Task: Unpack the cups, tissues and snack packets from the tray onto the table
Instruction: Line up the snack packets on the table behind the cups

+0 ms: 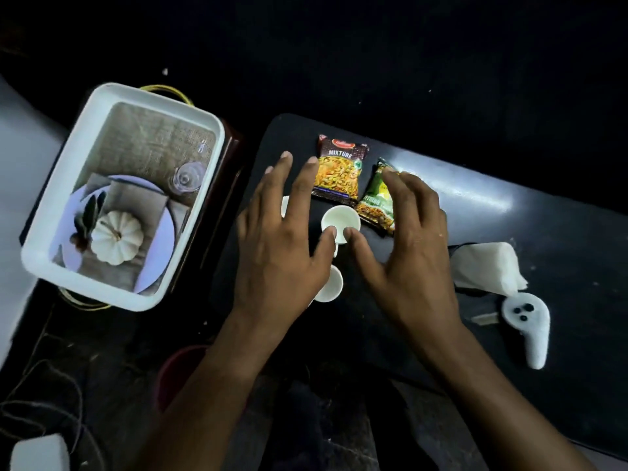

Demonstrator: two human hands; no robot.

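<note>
The white tray (112, 107) stands at the left; its floor shows only a printed picture of a pumpkin and plate. On the dark table (509, 212) lie a brown snack packet (341, 168) and a green snack packet (379, 205), side by side. A small white cup (339, 219) stands upright in front of them. My left hand (278, 246) and right hand (411, 246) hover with fingers spread, both thumbs touching that cup's near rim. A second cup (331, 283) peeks from under my left palm, and a third cup (284, 205) shows between its fingers. A tissue pack (486, 270) lies to the right.
A white handheld controller (530, 321) lies on the table near the tissue pack. Thin yellow wire (170, 91) loops behind the tray. Cables (44, 402) and a white block (37, 450) sit at the lower left, and a red round object (176, 372) shows below my left forearm.
</note>
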